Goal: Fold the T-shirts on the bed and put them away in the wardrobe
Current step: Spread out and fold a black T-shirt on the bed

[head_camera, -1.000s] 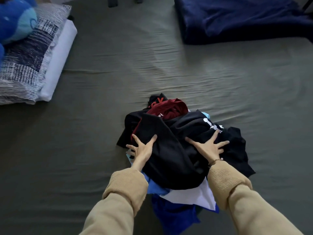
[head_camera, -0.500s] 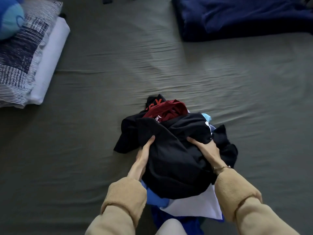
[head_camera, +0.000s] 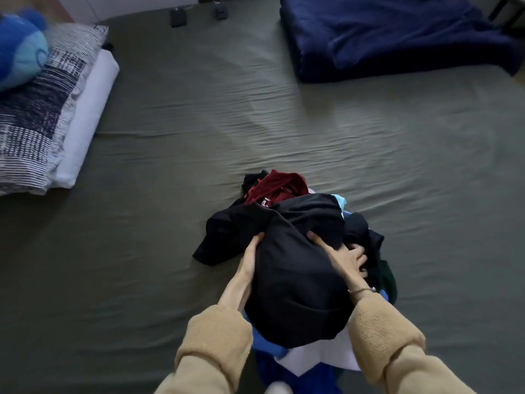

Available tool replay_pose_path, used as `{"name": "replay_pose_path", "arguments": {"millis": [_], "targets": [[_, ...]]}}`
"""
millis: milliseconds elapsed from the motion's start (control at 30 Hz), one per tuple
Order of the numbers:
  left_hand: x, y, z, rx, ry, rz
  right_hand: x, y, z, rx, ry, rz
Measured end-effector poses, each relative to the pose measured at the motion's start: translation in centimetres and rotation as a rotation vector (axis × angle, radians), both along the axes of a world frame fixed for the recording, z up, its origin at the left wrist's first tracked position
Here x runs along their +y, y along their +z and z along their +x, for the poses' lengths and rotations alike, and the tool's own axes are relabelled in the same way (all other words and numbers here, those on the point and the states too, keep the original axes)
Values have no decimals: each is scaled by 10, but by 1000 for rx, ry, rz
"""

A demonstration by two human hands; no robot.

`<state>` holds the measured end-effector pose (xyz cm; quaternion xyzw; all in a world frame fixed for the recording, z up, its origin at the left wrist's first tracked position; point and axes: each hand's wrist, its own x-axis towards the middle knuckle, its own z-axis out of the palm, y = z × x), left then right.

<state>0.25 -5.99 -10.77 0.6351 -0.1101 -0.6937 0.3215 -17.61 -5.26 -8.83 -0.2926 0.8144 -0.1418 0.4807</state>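
Both hands clutch the black T-shirt (head_camera: 295, 268) atop the near clothes pile: left hand (head_camera: 250, 263) and right hand (head_camera: 345, 258), fingers curled into fabric.

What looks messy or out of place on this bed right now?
The T-shirts lie in one crumpled heap near the front of the green sheet, none folded. The left hand and right hand grip the black shirt on top. Nothing looks spilled or torn.

A home bedroom: a bed (head_camera: 199, 137) with pillows (head_camera: 37, 115), a folded blanket (head_camera: 397, 35) and a plush toy (head_camera: 20, 52).
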Motion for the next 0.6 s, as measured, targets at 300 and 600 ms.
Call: {"name": "replay_pose_path", "arguments": {"millis": [300,600], "targets": [[7,-13,-5,-161,57,59,0,-7,-33,-45,-18,12],[5,-26,-14,-146,13,57,-7,-31,-58,-309,-72,-16]]}}
